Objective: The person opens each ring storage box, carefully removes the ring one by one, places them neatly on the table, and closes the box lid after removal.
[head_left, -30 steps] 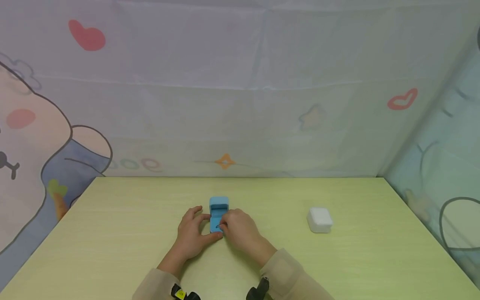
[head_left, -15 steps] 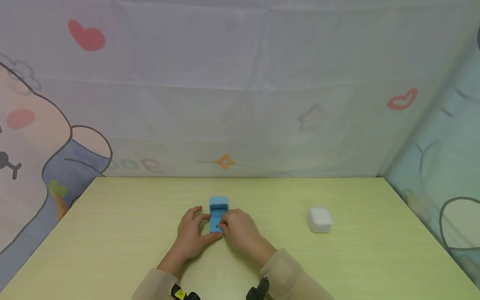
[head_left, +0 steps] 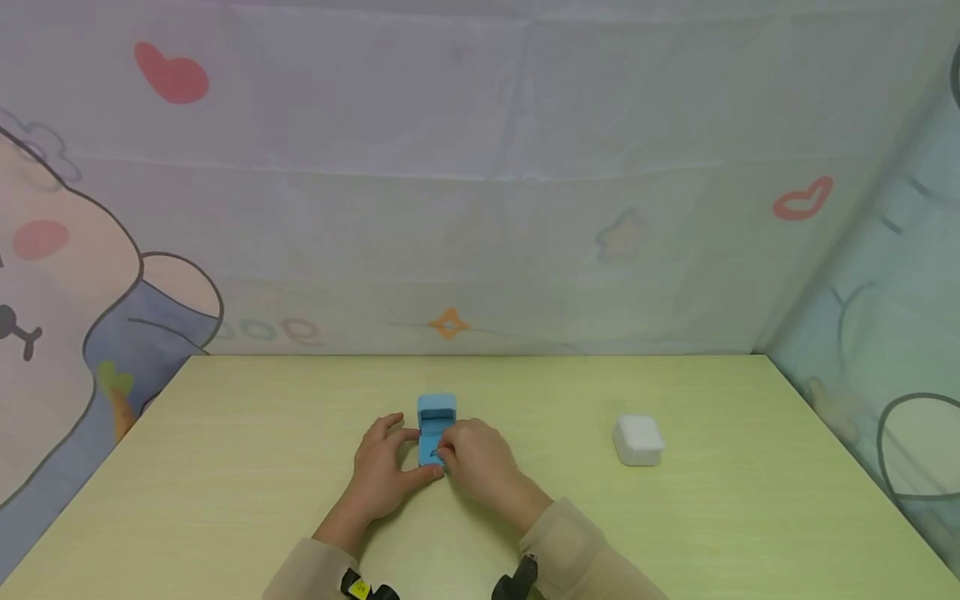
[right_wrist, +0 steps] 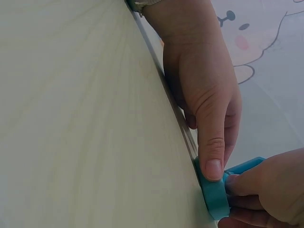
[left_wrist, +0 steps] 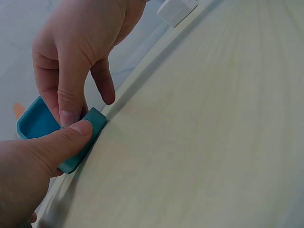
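Note:
A small blue ring box (head_left: 437, 403) stands on the table with its lid raised. My left hand (head_left: 380, 469) holds its base, the thumb against the front and the index finger by the left side. In the left wrist view that thumb (left_wrist: 71, 137) lies on the front wall of the box. My right hand (head_left: 482, 461) has its fingertips at the box's insert, pinching a thin dark arc that looks like a ring (head_left: 434, 453). Most of the ring is hidden by the fingers. The right wrist view shows the right hand (right_wrist: 280, 187) close beside the left thumb.
A white rounded box (head_left: 639, 440), lid down, sits on the table to the right of the hands. The pale yellow-green table (head_left: 750, 517) ends at a printed cloth backdrop (head_left: 487, 250) behind. Cloth also hangs at both sides.

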